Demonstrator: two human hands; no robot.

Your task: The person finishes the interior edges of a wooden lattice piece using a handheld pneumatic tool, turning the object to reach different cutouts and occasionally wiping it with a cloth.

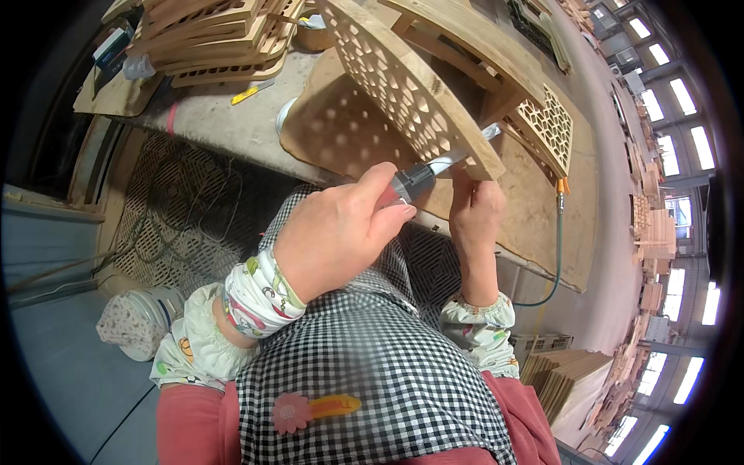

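My left hand [333, 232] is closed round a short red-and-black handled tool [418, 181]. Its pale, shiny tip [446, 162] meets the near end of a perforated wooden panel [407, 93]; the exact kind of tool is unclear. The panel stands tilted on edge, its many holes facing left and casting spots of light. Beneath its near corner, my right hand [477, 213] grips the lower edge, fingertips partly hidden by the wood. Under the panel lies a brown board [325, 128] on the worktable [209, 105].
Slatted wooden frames [225, 39] are stacked at the far left, near a yellow utility knife [254, 91]. A wooden frame [480, 43] and honeycomb panel [549, 128] lie right. An air hose [559, 248] hangs off the table edge. A white bucket [147, 310] stands lower left.
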